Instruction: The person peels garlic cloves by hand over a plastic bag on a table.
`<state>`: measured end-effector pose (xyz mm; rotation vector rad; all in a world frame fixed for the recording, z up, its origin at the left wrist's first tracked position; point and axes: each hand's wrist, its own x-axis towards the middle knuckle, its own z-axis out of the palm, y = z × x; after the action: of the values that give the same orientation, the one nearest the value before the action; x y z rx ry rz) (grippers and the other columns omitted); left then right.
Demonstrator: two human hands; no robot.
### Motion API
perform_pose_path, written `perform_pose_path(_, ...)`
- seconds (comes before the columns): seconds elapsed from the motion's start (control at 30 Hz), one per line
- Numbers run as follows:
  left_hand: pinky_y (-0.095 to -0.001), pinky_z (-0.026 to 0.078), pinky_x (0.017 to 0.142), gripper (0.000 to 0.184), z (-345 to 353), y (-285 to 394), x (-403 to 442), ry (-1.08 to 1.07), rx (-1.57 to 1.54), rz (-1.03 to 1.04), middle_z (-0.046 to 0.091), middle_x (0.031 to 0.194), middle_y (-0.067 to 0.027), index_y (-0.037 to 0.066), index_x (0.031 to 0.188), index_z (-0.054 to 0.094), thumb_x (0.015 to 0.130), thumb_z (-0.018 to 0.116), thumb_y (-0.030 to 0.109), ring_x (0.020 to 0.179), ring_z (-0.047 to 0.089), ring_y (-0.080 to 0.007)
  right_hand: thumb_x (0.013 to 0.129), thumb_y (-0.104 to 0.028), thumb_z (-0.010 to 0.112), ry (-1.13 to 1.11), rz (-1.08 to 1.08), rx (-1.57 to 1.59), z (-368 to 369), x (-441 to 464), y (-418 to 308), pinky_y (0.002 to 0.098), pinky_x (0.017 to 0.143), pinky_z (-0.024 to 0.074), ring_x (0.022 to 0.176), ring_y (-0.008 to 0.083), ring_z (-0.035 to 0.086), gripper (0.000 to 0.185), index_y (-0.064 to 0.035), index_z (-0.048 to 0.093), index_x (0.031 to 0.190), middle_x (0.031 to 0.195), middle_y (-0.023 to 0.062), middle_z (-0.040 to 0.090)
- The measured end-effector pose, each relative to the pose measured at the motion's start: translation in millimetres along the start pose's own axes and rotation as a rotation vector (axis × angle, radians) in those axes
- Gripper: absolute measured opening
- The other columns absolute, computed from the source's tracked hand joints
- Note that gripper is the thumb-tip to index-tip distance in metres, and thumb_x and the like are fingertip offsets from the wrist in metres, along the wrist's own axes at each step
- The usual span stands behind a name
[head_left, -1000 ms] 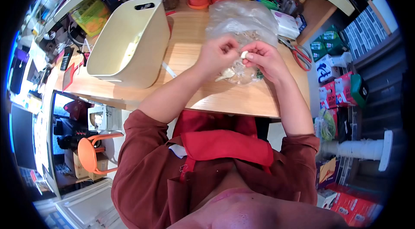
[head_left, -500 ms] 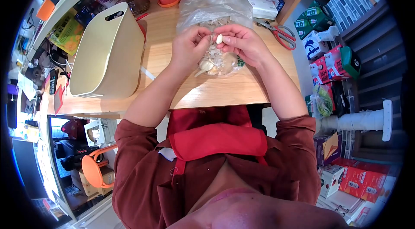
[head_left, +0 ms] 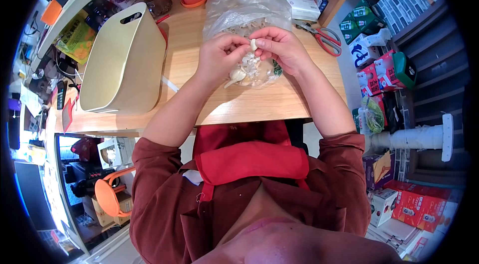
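Observation:
A pale garlic clove (head_left: 253, 44) is pinched between the thumb and fingers of my right hand (head_left: 282, 50). My left hand (head_left: 219, 55) is closed, its thumb and fingertips drawn together right beside the clove; whatever they grip is too small to make out. Under both hands lies a clear plastic bag (head_left: 249, 4) with garlic skins on it. A garlic bulb (head_left: 239, 75) with its stem rests on the near part of the bag, below my left fingers.
To the left on the wooden table (head_left: 187, 104) stands a tall cream bin (head_left: 142, 64). Scissors with red handles (head_left: 327, 40) lie right of the bag, near a white box (head_left: 302, 7). Pots and bottles line the back. An orange chair (head_left: 107, 198) is at lower left.
The view has shifted, so the table sits further left and higher than a second ago. Since half a second ago, my left fingertips have moved right, up to the clove.

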<state>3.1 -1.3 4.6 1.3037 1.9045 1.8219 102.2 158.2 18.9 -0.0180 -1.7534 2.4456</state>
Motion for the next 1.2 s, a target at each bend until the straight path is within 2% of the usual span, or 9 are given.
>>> perform_pose_path(0.4, -0.0195, 0.044, 0.048, 0.009, 1, 8, -2, -0.002, 0.022, -0.038, 0.058, 0.075, -0.0034, -0.001, 0.084, 0.064, 0.079, 0.066, 0.006, 0.056, 0.055, -0.0073, 0.081, -0.008, 0.062, -0.006, 0.012, -0.023, 0, 1, 2, 0.0205, 0.061, 0.0493, 0.068, 0.0102, 0.059, 0.019, 0.0009, 0.061, 0.098, 0.081, 0.0051, 0.062)
perform_pose_path(0.7, -0.0187, 0.044, 0.050, 0.010, 4, -3, 0, -0.009, -0.118, -0.070, 0.061, 0.072, -0.0024, -0.001, 0.086, 0.063, 0.080, 0.064, 0.008, 0.057, 0.055, -0.0060, 0.081, -0.010, 0.063, 0.021, 0.046, -0.017, 1, 0, 2, 0.0206, 0.062, 0.0495, 0.070, 0.0110, 0.060, 0.020, 0.0014, 0.060, 0.098, 0.084, 0.0061, 0.062)
perform_pose_path(0.8, -0.0206, 0.044, 0.049, 0.013, 1, 4, -1, 0.011, -0.037, -0.121, 0.061, 0.070, -0.0043, -0.003, 0.081, 0.064, 0.076, 0.067, 0.009, 0.056, 0.056, -0.0067, 0.082, -0.009, 0.061, 0.041, 0.053, -0.058, 1, 0, 3, 0.0210, 0.063, 0.0497, 0.071, 0.0112, 0.060, 0.020, 0.0017, 0.059, 0.098, 0.085, 0.0066, 0.062)
perform_pose_path(0.9, -0.0189, 0.045, 0.052, 0.014, -2, 3, 0, -0.057, -0.131, -0.193, 0.061, 0.070, -0.0023, -0.002, 0.087, 0.062, 0.079, 0.065, 0.009, 0.058, 0.055, -0.0060, 0.082, -0.008, 0.060, 0.039, 0.071, -0.054, 2, 0, 2, 0.0214, 0.063, 0.0498, 0.072, 0.0114, 0.060, 0.019, 0.0014, 0.059, 0.099, 0.086, 0.0070, 0.062)
perform_pose_path(1.2, -0.0175, 0.039, 0.047, 0.012, -3, 7, 0, -0.080, -0.196, -0.216, 0.059, 0.068, -0.0009, -0.001, 0.085, 0.061, 0.080, 0.064, 0.009, 0.055, 0.054, -0.0043, 0.083, -0.008, 0.059, -0.004, 0.062, -0.033, -3, 1, 5, 0.0209, 0.064, 0.0486, 0.074, 0.0115, 0.060, 0.019, 0.0000, 0.059, 0.100, 0.088, 0.0073, 0.062)
